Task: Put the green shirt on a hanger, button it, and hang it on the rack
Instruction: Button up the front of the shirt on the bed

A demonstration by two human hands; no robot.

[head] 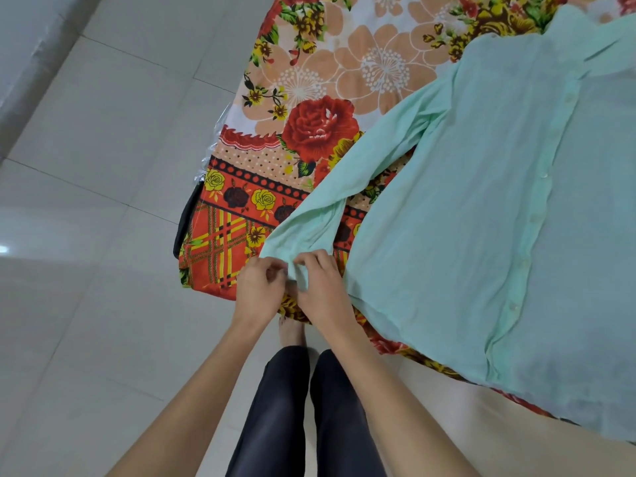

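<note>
The pale green shirt (481, 201) lies flat on the bed, front up, its button placket running down the middle and its collar at the top right. One long sleeve (344, 180) stretches toward the bed's near corner. My left hand (260, 287) and my right hand (320, 287) meet at the end of that sleeve, and each pinches the cuff (298, 271) between thumb and fingers. No hanger or rack shows in the head view.
The bed carries a bright floral sheet (309, 108) in red, orange and yellow, with its corner near my hands. White floor tiles (103, 235) spread to the left. My legs in dark trousers (303, 407) stand against the bed's edge.
</note>
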